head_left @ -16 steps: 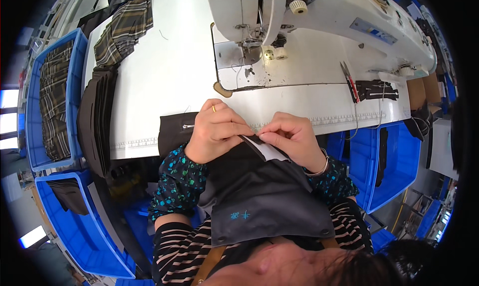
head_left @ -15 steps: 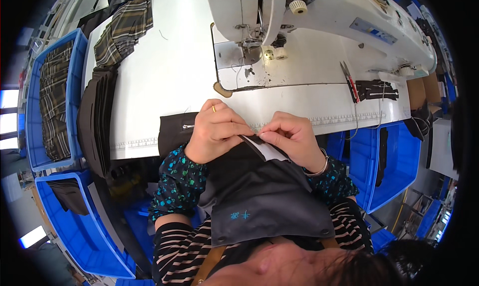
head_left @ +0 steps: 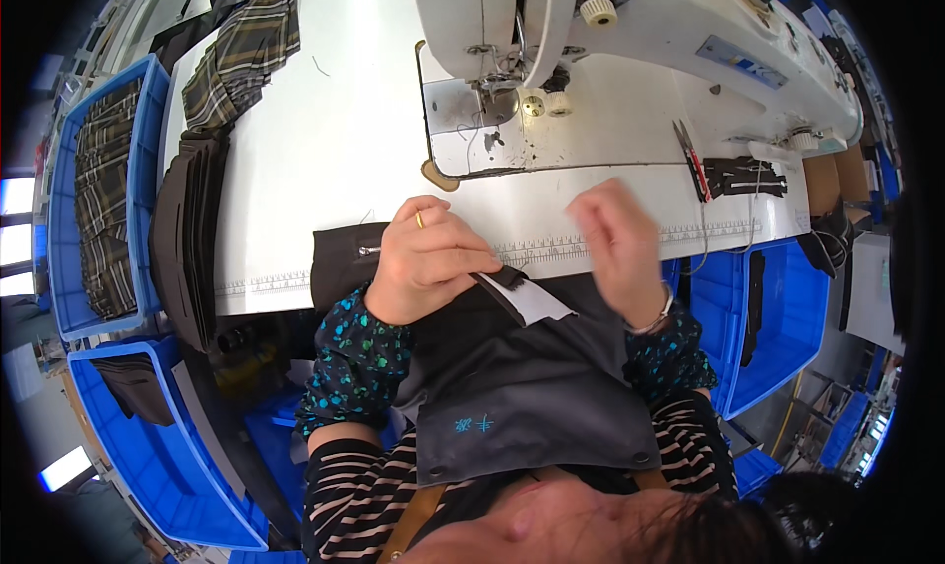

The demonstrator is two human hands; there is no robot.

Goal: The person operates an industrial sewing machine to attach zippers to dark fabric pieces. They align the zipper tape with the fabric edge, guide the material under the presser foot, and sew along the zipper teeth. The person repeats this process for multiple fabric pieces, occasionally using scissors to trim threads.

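Observation:
My left hand (head_left: 428, 262) is closed on a dark fabric piece (head_left: 346, 244) at the table's front edge. A metal zipper pull (head_left: 369, 251) shows on that piece, left of my wrist. From under my fingertips a folded corner sticks out to the right, showing its white backing (head_left: 539, 302) and a dark frayed edge. My right hand (head_left: 620, 244) is raised apart from the fabric, over the table edge on the right. Its fingers look bent but are smeared by motion, so whether they pinch anything is unclear.
A white sewing machine (head_left: 650, 32) stands at the back. Red-handled thread snips (head_left: 692, 160) lie beside dark zipper strips (head_left: 745, 177). Stacked dark pieces (head_left: 187, 234) and plaid fabric (head_left: 241, 62) are at left. Blue bins (head_left: 148, 200) flank the table; a ruler strip (head_left: 551, 250) runs along its edge.
My right hand has let go of the fabric corner and moved up and right. The corner's white backing is more exposed. My left hand keeps its hold in nearly the same place.

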